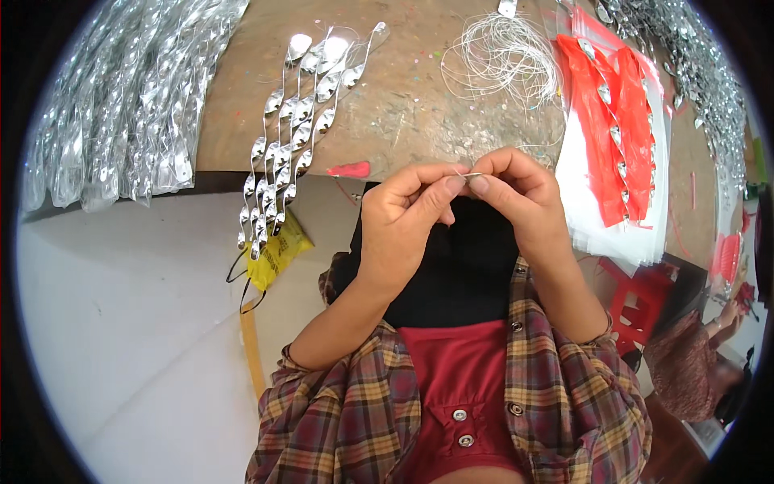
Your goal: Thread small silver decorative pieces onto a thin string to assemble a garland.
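My left hand [409, 216] and my right hand [524, 203] meet just off the table's near edge, thumbs and forefingers pinched together. Between the fingertips runs a short length of thin pale string [474, 174], held by both hands; its finer detail is too small to make out. Beyond my right hand a loose coil of white string [508, 60] lies on the table. To the left, several twisted silver foil strips [278, 153] lie side by side, their lower ends hanging past the table edge. A small pink-red scrap [350, 170] rests on the edge near my left hand.
Clear-wrapped silver strips [121, 105] pile up at the left of the brown table [403, 105]. White sheets [592, 206] and red plastic with foil spirals [597, 121] lie right. A yellow packet [278, 254] hangs below the edge. Another person [685, 367] and a red stool [637, 310] are lower right.
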Available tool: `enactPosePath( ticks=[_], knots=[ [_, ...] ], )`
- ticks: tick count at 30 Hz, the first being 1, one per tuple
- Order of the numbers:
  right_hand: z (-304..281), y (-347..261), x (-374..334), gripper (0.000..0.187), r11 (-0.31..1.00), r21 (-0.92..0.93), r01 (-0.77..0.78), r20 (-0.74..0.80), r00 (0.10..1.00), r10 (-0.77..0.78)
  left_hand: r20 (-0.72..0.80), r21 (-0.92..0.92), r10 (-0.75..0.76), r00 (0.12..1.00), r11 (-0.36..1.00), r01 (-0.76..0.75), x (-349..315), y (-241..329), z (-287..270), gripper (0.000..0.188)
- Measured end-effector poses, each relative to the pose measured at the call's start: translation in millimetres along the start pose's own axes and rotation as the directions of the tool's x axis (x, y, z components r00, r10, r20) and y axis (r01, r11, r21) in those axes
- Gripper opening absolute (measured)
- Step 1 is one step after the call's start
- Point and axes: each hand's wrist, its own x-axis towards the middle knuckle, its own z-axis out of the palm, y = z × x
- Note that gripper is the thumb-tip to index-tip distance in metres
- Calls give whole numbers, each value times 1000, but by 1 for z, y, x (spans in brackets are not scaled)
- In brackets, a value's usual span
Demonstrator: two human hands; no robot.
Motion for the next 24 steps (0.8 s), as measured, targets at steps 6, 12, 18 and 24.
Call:
enactPosePath(
  ticks=[6,12,18,24],
  knots=[
    [-5,1,0,9,997,24,-74,25,997,73,-4,11,-45,999,999,46,2,3,4,17],
    [-11,1,0,8,993,-30,-111,63,992,113,-7,20,-60,998,998,60,3,1,1,14],
    [-17,-7,5,10,996,-60,-62,23,998,64,11,99,-103,995,990,101,3,0,1,11],
    [-10,-11,11,9,848,-451,279,173,959,-224,-15,309,117,993,945,-107,0,-11,1,5]
  ],
)
